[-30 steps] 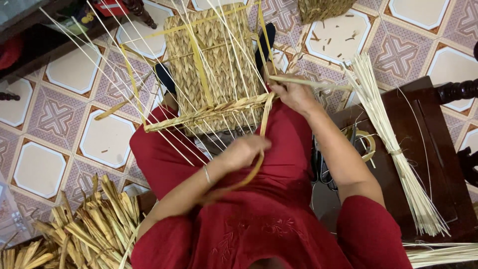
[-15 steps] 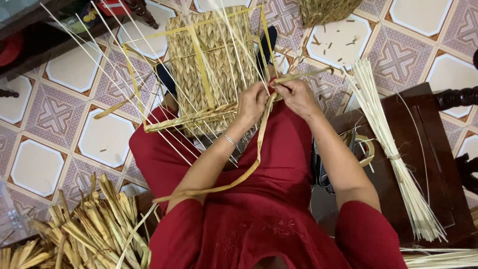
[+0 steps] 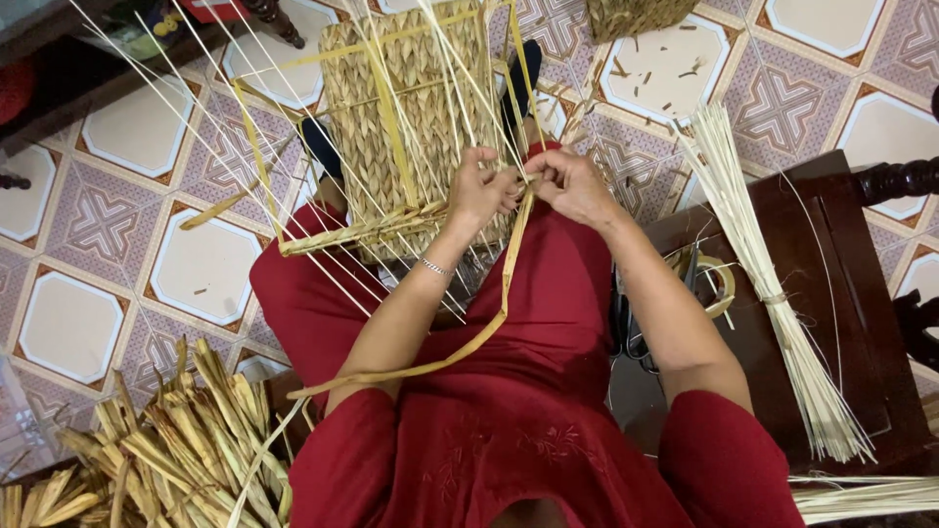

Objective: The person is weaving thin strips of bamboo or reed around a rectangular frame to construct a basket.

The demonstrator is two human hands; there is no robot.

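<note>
A half-woven straw basket (image 3: pixel 411 117) with a yellow frame and many thin pale spokes rests on my lap, over red clothing. My left hand (image 3: pixel 481 191) pinches the basket's near right corner. Close beside it, my right hand (image 3: pixel 567 186) grips the same spot. Both hold the end of a long flat yellow-brown strip (image 3: pixel 489 323) that hangs down from the corner and curves left across my lap.
A bundle of thin pale reeds (image 3: pixel 773 293) lies on a dark wooden stool (image 3: pixel 851 284) at my right, beside scissors (image 3: pixel 631 323). Dried leaf strips (image 3: pixel 166 450) pile up at lower left. Another woven basket (image 3: pixel 636 15) stands on the patterned tile floor.
My left hand rose from my lap to the basket's corner and met my right hand there. The strip was drawn up with it and now hangs in a longer curve.
</note>
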